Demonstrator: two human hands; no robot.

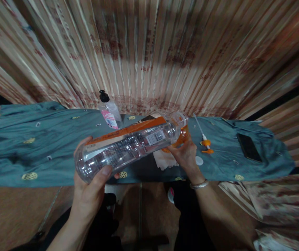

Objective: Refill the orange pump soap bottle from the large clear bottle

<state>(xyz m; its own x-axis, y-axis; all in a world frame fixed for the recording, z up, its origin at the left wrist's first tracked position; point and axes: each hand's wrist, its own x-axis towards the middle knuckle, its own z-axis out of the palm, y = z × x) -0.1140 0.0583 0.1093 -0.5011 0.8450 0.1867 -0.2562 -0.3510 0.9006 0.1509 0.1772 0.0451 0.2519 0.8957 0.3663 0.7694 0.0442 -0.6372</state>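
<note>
My left hand [92,184] is wrapped round the base of a large clear plastic bottle [128,146] with an orange label and a barcode. The bottle is tilted, its neck pointing up and right. Beside that neck, my right hand [184,155] grips a smaller orange translucent bottle [182,136], partly hidden behind the clear one. Whether the two mouths touch cannot be made out. Under the hands lies a pale cloth or tissue [165,160]. To the right rests an orange and white pump head [206,144] with a long tube, and a round white cap [199,160].
A clear bottle with a black top and pink label [110,115] stands at the back left of the narrow surface covered with green cloth [60,143]. A dark phone [249,147] lies at the right. Pleated curtains [149,52] hang behind.
</note>
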